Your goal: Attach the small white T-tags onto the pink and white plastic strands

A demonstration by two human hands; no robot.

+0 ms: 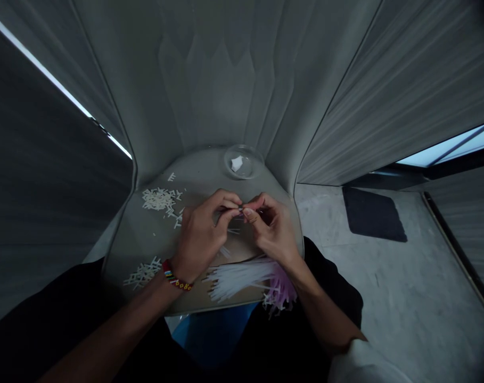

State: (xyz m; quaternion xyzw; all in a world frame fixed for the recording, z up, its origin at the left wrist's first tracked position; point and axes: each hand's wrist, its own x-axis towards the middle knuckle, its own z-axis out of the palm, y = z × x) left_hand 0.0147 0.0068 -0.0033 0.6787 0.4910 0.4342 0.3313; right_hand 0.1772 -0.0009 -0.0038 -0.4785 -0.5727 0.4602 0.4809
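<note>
My left hand, with a beaded bracelet on its wrist, is closed in a pinch above the middle of the chair seat. Fingertip to fingertip with it, my right hand pinches too. A tiny pale piece shows between the fingertips, mostly hidden, so its kind is unclear. Left of my left hand lies a pile of small white branched pieces. Another pile of such pieces sits near the front left edge. Below my right hand rests a bundle of thin white sticks beside pink-purple ones.
A clear round dish with a white scrap inside stands at the back of the seat. Behind it rises the chair's backrest. Something blue shows below the front edge. A dark mat lies on the floor at right.
</note>
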